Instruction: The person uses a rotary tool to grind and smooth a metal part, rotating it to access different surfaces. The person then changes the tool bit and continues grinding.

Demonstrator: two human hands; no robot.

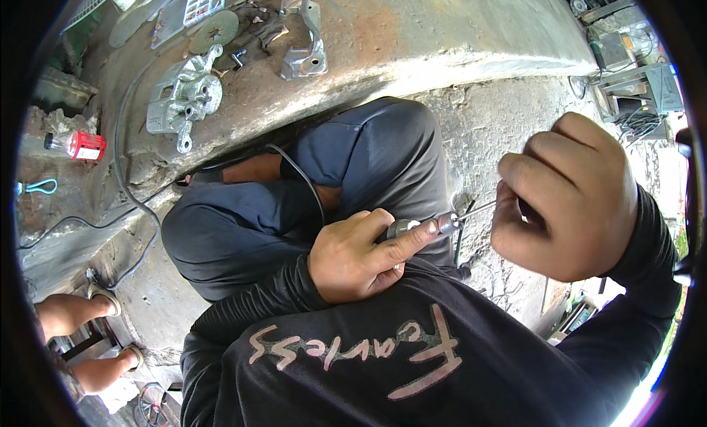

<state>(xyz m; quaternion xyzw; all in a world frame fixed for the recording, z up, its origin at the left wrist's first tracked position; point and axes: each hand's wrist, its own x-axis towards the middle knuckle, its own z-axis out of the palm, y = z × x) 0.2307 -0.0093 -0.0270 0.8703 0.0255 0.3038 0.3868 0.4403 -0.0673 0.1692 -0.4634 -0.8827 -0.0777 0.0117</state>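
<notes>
My left hand (361,258) is closed around a slim rotary tool handpiece, its index finger stretched along the body. The handpiece's dark metal nose (446,223) points right, toward my other hand. A thin metal rod (477,211) runs out from that nose. My right hand (563,199) is curled, with thumb and index finger pinched at the rod's far end. Whatever is on that end is hidden by the fingers. Both hands are held above my lap, over my crossed legs in dark trousers (390,151).
A silver brake caliper (188,96) and its bracket (303,40) lie on the concrete ledge, beside a round disc (215,31) and a compartment tray (204,4). A black cable (121,162) crosses the ledge. A red-labelled bottle (87,146) lies left. Another person's leg (70,315) shows lower left.
</notes>
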